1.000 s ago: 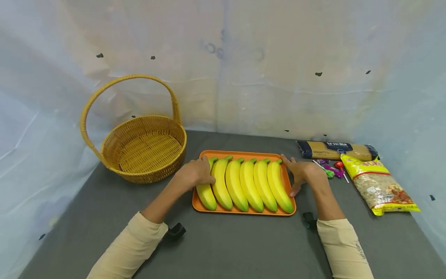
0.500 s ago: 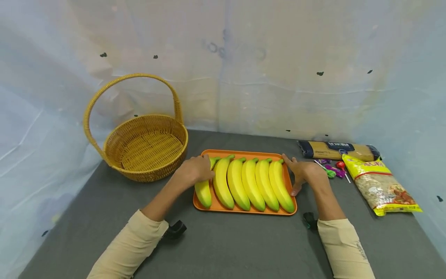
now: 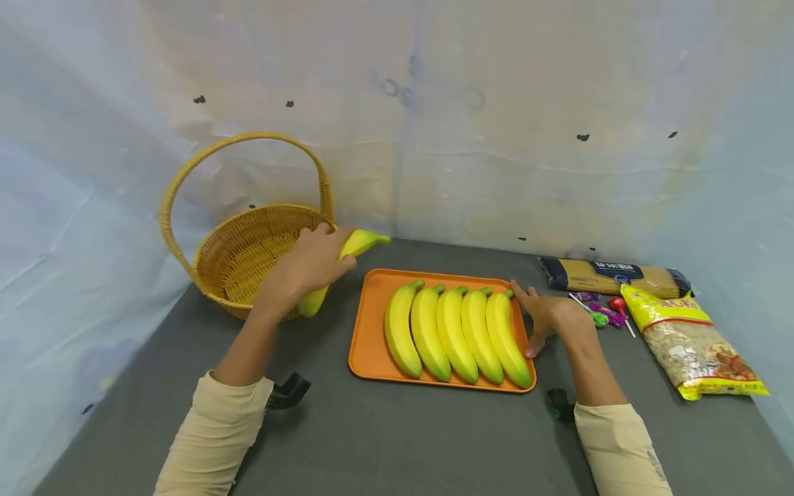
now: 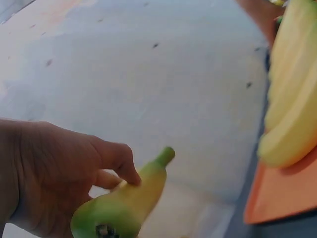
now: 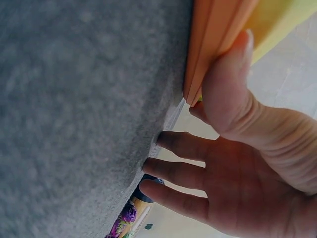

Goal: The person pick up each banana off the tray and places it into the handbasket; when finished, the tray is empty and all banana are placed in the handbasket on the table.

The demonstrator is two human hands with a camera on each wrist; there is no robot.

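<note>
Beside and over the near right rim of the wicker basket (image 3: 226, 248), my left hand (image 3: 310, 265) grips a yellow banana (image 3: 366, 240) with green ends. In the left wrist view the fingers and thumb curl round this banana (image 4: 148, 186). Several more bananas (image 3: 455, 336) lie side by side on an orange tray (image 3: 371, 331), with bare tray to their left. My right hand (image 3: 548, 318) rests at the tray's right edge. The right wrist view shows its thumb against the tray rim (image 5: 210, 44) and the other fingers stretched out.
At the right back lie a spaghetti pack (image 3: 611, 275), several wrapped sweets and lollipops (image 3: 608, 313), and a yellow-and-clear food bag (image 3: 688, 341). The basket's tall handle (image 3: 248, 138) arches over it. Pale sheeting (image 3: 465, 138) hangs behind the grey table (image 3: 422, 441).
My left hand has lifted the leftmost banana off the tray and carried it left and back to the basket's rim. The right hand stays at the tray's edge.
</note>
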